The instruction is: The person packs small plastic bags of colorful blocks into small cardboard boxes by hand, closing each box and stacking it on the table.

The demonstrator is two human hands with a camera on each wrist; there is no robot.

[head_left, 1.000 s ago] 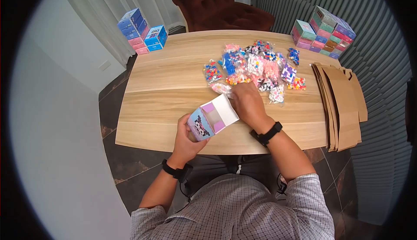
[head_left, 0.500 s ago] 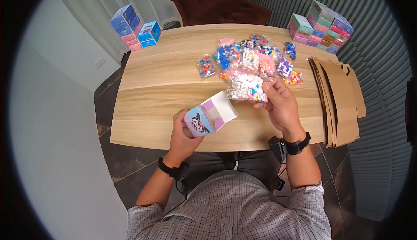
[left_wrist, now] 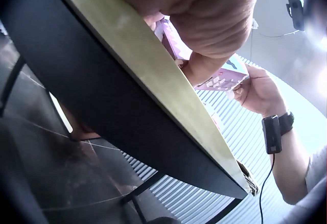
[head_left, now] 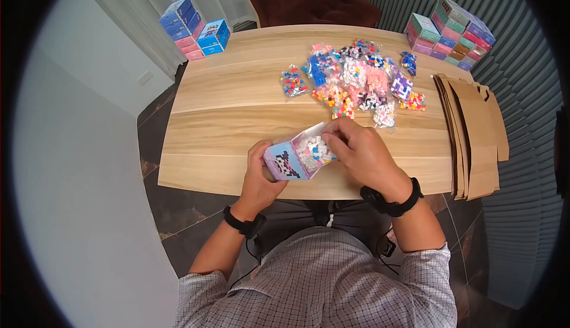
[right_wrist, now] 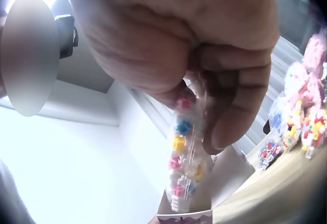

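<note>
My left hand [head_left: 261, 179] grips a small light-blue and purple cardboard box [head_left: 284, 163] with a pixel figure printed on its front. The box is tilted, its top facing right with the flap up. In the opening sits a clear bag of mostly white building bricks [head_left: 313, 151] with pink, blue and yellow ones among them. My right hand [head_left: 365, 153] pinches that bag's edge at the mouth of the box. In the right wrist view the bag [right_wrist: 185, 157] hangs between thumb and fingers, its lower end inside the box rim [right_wrist: 184, 218].
A heap of brick bags [head_left: 356, 78] lies mid-table, beyond my hands. Small boxes stand stacked at the back left [head_left: 184, 28] and back right [head_left: 451, 34]. Flat brown paper bags [head_left: 472, 135] lie along the right edge. A brown chair [head_left: 309, 1] stands behind the table.
My right hand has lifted the white brick bag from the heap's near side and brought it down left, partly into the box. My left hand has kept hold of the box.
</note>
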